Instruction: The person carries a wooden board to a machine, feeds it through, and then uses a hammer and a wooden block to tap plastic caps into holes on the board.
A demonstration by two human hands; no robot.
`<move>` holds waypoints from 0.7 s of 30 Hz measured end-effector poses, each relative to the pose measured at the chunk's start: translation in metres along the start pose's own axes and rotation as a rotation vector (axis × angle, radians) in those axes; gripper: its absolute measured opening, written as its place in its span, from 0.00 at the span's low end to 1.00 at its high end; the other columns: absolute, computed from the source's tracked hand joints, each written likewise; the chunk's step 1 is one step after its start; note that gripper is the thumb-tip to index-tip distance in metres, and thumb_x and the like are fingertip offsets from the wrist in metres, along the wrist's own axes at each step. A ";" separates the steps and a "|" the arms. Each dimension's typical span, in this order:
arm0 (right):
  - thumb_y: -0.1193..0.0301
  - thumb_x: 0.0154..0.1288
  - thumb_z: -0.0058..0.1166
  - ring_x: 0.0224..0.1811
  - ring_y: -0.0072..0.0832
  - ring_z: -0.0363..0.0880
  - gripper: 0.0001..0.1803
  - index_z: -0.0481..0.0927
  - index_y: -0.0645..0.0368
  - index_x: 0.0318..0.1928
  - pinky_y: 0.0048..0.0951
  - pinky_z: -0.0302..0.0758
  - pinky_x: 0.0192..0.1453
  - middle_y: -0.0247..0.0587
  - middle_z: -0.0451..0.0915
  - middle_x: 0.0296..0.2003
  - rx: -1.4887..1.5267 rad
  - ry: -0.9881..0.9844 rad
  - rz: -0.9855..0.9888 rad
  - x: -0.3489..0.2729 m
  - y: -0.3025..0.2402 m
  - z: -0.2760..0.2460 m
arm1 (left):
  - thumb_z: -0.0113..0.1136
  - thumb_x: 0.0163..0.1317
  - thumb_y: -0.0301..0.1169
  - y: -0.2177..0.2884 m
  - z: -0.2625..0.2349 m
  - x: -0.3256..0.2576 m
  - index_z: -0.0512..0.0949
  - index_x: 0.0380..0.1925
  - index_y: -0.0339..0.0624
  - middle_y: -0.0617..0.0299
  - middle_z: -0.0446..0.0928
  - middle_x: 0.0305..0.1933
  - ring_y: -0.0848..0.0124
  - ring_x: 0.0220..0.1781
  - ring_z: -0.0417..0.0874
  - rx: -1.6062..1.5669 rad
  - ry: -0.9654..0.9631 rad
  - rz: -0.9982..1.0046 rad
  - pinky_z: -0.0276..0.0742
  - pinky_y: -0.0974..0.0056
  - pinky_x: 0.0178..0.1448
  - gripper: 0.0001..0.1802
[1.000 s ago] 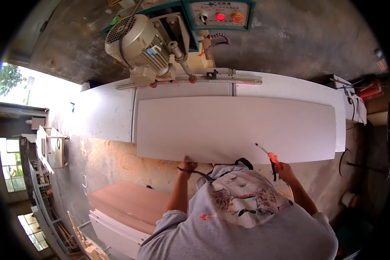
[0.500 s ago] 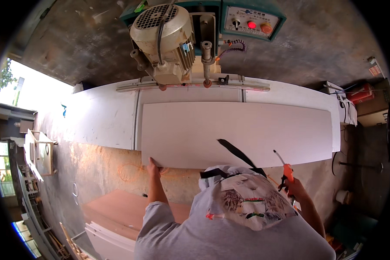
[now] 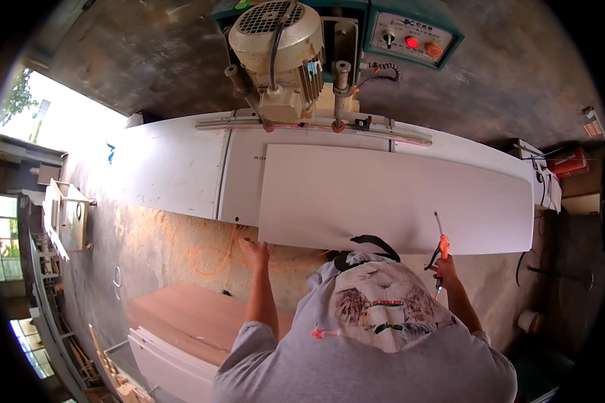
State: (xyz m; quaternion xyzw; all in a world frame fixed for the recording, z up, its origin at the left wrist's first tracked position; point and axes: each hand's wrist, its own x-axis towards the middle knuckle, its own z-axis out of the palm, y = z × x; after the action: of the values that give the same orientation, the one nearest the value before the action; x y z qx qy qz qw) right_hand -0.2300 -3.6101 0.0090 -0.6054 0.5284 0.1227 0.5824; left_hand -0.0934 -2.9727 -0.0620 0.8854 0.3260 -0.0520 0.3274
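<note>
A long white panel [image 3: 396,195] lies on the white machine table. My left hand [image 3: 254,252] is at the panel's near left corner, fingers extended past its left edge; it looks to be touching the corner, though the exact contact is hard to make out. My right hand [image 3: 445,267] is closed around an orange air blow gun [image 3: 444,247]. The gun's thin nozzle points away from me, over the panel's near edge on the right. A black strap [image 3: 376,244] arches from my clothing over the same edge.
Beyond the panel stand a drilling machine's motor [image 3: 275,40], a metal fence rail [image 3: 316,127] and a green control box [image 3: 413,37] with a lit red button. Stacked boards [image 3: 188,312] sit behind my left arm. An orange hose [image 3: 212,258] lies coiled on the floor.
The panel has slid right along the table and sits slightly askew. My left hand has moved from gripping its near edge to its left corner. The blow gun is more upright.
</note>
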 end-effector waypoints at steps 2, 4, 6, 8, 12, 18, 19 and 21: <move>0.68 0.65 0.55 0.30 0.33 0.81 0.10 0.73 0.57 0.44 0.35 0.73 0.24 0.40 0.80 0.32 0.162 -0.010 -0.002 0.049 0.020 -0.027 | 0.82 0.48 0.34 0.049 -0.020 -0.023 0.64 0.72 0.42 0.40 0.68 0.74 0.46 0.78 0.66 0.219 0.106 0.382 0.64 0.41 0.76 0.51; 0.67 0.65 0.54 0.27 0.34 0.80 0.11 0.71 0.57 0.44 0.35 0.72 0.24 0.43 0.82 0.31 0.276 -0.221 -0.017 0.089 0.029 -0.056 | 0.83 0.46 0.36 0.058 -0.020 -0.028 0.59 0.77 0.53 0.43 0.53 0.82 0.47 0.84 0.52 0.408 -0.153 0.482 0.50 0.42 0.83 0.59; 0.67 0.64 0.51 0.23 0.34 0.79 0.12 0.71 0.58 0.45 0.34 0.73 0.23 0.50 0.84 0.31 0.266 -0.155 0.085 0.097 0.025 -0.051 | 0.84 0.44 0.38 0.063 -0.024 -0.023 0.54 0.81 0.61 0.45 0.45 0.86 0.48 0.87 0.44 0.535 -0.283 0.534 0.42 0.43 0.86 0.65; 0.67 0.63 0.51 0.24 0.34 0.79 0.13 0.71 0.59 0.46 0.32 0.74 0.23 0.52 0.85 0.34 0.288 -0.100 0.140 0.098 0.015 -0.048 | 0.85 0.43 0.41 0.069 -0.020 -0.006 0.50 0.82 0.67 0.45 0.41 0.87 0.48 0.88 0.42 0.563 -0.298 0.553 0.39 0.44 0.87 0.69; 0.70 0.62 0.50 0.23 0.32 0.78 0.14 0.70 0.62 0.47 0.29 0.72 0.22 0.51 0.83 0.31 0.347 -0.138 0.116 0.076 -0.004 -0.027 | 0.86 0.41 0.41 0.067 -0.017 0.024 0.49 0.82 0.67 0.44 0.43 0.86 0.50 0.88 0.43 0.565 -0.315 0.537 0.42 0.44 0.87 0.70; 0.69 0.63 0.51 0.20 0.33 0.77 0.16 0.71 0.63 0.49 0.29 0.76 0.23 0.54 0.85 0.34 0.373 -0.132 0.162 0.096 -0.018 -0.017 | 0.87 0.39 0.39 0.084 -0.010 0.056 0.50 0.82 0.66 0.42 0.43 0.86 0.48 0.87 0.44 0.462 -0.331 0.592 0.48 0.43 0.86 0.71; 0.69 0.63 0.52 0.21 0.33 0.76 0.15 0.71 0.62 0.49 0.30 0.75 0.23 0.55 0.85 0.34 0.377 -0.127 0.161 0.101 -0.023 -0.018 | 0.87 0.39 0.39 0.088 -0.006 0.061 0.50 0.82 0.66 0.41 0.43 0.86 0.48 0.87 0.44 0.465 -0.325 0.610 0.49 0.43 0.85 0.71; 0.69 0.63 0.52 0.21 0.33 0.75 0.14 0.71 0.62 0.47 0.31 0.73 0.24 0.55 0.84 0.34 0.368 -0.107 0.152 0.102 -0.023 -0.020 | 0.87 0.38 0.40 0.088 -0.003 0.062 0.50 0.82 0.66 0.40 0.44 0.85 0.47 0.87 0.45 0.463 -0.330 0.620 0.49 0.41 0.85 0.72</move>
State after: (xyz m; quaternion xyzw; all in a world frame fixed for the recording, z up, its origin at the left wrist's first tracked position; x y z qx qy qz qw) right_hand -0.1792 -3.6829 -0.0495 -0.4398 0.5545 0.0996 0.6995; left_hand 0.0083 -2.9874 -0.0303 0.9716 -0.0329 -0.1639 0.1676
